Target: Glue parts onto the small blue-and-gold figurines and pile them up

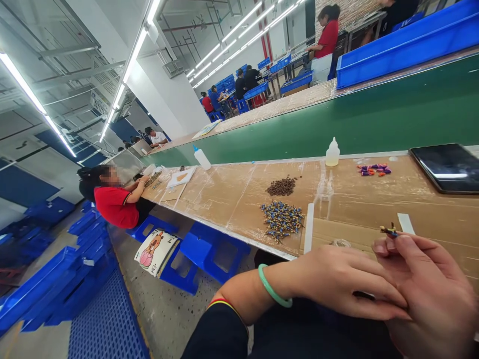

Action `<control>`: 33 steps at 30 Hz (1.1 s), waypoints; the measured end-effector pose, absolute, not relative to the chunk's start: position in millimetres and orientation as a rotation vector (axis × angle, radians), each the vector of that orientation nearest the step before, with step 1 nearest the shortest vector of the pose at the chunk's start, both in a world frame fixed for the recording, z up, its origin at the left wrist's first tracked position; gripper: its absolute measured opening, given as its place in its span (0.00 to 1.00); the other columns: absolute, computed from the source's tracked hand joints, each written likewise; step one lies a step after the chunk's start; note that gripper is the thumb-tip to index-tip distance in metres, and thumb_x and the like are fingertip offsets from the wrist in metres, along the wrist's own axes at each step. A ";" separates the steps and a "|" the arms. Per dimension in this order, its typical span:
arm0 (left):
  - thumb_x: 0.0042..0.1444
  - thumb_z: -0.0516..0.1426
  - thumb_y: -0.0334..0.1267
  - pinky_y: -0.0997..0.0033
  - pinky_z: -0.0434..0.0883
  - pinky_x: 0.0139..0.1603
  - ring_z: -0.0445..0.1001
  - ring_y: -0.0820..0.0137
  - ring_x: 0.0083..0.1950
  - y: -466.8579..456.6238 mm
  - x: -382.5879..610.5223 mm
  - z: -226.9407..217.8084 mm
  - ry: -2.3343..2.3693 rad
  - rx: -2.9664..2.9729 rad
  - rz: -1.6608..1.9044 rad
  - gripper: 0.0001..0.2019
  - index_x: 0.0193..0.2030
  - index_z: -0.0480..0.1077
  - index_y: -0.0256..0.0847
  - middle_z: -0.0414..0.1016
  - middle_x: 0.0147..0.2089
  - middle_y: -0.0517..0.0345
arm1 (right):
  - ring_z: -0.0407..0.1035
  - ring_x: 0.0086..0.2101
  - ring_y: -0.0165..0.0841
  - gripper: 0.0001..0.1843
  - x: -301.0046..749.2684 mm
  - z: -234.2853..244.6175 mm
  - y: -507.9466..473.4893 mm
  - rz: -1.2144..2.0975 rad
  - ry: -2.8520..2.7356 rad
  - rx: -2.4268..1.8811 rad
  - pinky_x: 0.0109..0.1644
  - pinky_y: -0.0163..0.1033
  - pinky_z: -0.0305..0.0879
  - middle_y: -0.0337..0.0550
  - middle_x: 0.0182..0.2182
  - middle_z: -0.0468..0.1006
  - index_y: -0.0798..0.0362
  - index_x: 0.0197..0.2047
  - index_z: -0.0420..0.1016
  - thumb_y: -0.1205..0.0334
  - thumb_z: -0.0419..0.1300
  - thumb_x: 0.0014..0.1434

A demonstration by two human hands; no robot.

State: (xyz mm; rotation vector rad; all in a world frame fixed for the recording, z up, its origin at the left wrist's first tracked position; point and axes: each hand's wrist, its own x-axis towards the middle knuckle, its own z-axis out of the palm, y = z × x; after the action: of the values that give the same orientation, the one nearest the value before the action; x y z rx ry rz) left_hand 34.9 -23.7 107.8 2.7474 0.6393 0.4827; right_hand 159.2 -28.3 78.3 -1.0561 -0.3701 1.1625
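Observation:
My right hand [430,294] sits at the lower right with its fingers pinched on a small dark part with a yellow tip [389,230], held just above the bench edge. My left hand [344,284], a green bangle on its wrist, lies across in front of it with its fingers laid together against the right hand; whether it holds anything is hidden. On the brown taped bench [232,194] ahead lie a pile of small blue-and-yellow parts [282,219] and a heap of tiny dark brown pieces [281,187].
A small glue bottle [332,152], purple and orange bits [374,170] and a dark tablet [447,167] lie further back beside the green conveyor [374,119]. Another bottle [202,157] stands to the left. A person in red [116,199] sits at the bench's left end; blue stools [213,252] stand below.

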 end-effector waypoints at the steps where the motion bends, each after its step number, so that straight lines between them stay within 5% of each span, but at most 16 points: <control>1: 0.71 0.57 0.38 0.74 0.77 0.62 0.84 0.70 0.51 -23.3 35.1 107.9 0.637 2.742 0.476 0.15 0.37 0.83 0.40 0.86 0.43 0.56 | 0.67 0.32 0.33 0.27 159.3 78.4 -27.8 1.179 -0.369 -1.054 0.35 0.39 0.66 0.37 0.27 0.71 0.50 0.28 0.74 0.46 0.80 0.31; 7: 0.58 0.65 0.42 0.67 0.82 0.50 0.84 0.65 0.41 -12.6 40.1 73.2 0.624 2.624 0.688 0.10 0.27 0.77 0.46 0.83 0.33 0.58 | 0.66 0.30 0.35 0.27 160.4 77.8 -21.3 1.134 -0.340 -1.057 0.32 0.42 0.62 0.40 0.26 0.70 0.49 0.25 0.75 0.47 0.81 0.26; 11: 0.55 0.66 0.41 0.67 0.81 0.44 0.81 0.68 0.35 -12.1 38.7 58.5 0.564 2.523 0.914 0.09 0.28 0.74 0.43 0.81 0.31 0.56 | 0.65 0.28 0.32 0.23 158.2 74.2 -18.6 1.055 -0.422 -0.950 0.29 0.39 0.56 0.39 0.25 0.71 0.50 0.28 0.76 0.48 0.81 0.37; 18: 0.50 0.71 0.39 0.74 0.67 0.29 0.71 0.74 0.29 -21.5 40.2 72.2 0.580 1.715 1.110 0.10 0.28 0.76 0.38 0.78 0.29 0.54 | 0.62 0.27 0.27 0.20 150.0 70.8 -15.8 0.970 -0.537 -0.900 0.31 0.34 0.60 0.34 0.27 0.69 0.50 0.32 0.72 0.45 0.73 0.52; 23: 0.51 0.69 0.56 0.80 0.56 0.19 0.56 0.78 0.23 -18.9 48.4 67.0 0.420 1.096 1.052 0.25 0.23 0.65 0.39 0.61 0.22 0.63 | 0.64 0.29 0.27 0.14 142.7 71.9 -16.0 0.957 -0.576 -0.879 0.35 0.33 0.65 0.34 0.28 0.69 0.49 0.34 0.73 0.49 0.68 0.59; 26: 0.50 0.69 0.57 0.83 0.45 0.15 0.45 0.79 0.22 -20.0 50.0 66.3 0.394 0.944 1.007 0.28 0.23 0.59 0.40 0.53 0.21 0.67 | 0.65 0.29 0.27 0.13 140.9 72.9 -18.3 0.977 -0.586 -0.844 0.33 0.32 0.65 0.34 0.27 0.69 0.49 0.35 0.73 0.50 0.68 0.61; 33: 0.47 0.71 0.55 0.86 0.46 0.14 0.45 0.79 0.22 -21.1 48.4 67.4 0.373 0.779 0.981 0.29 0.22 0.56 0.41 0.51 0.22 0.66 | 0.65 0.27 0.26 0.12 141.7 77.6 -21.5 1.037 -0.624 -0.767 0.27 0.29 0.63 0.34 0.27 0.70 0.47 0.36 0.77 0.50 0.70 0.62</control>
State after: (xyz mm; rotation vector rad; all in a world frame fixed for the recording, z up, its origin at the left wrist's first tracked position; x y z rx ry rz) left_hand 48.4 -21.1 67.4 0.7794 0.3727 0.9809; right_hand 141.7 -21.5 77.6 -0.7668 -0.6238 1.0373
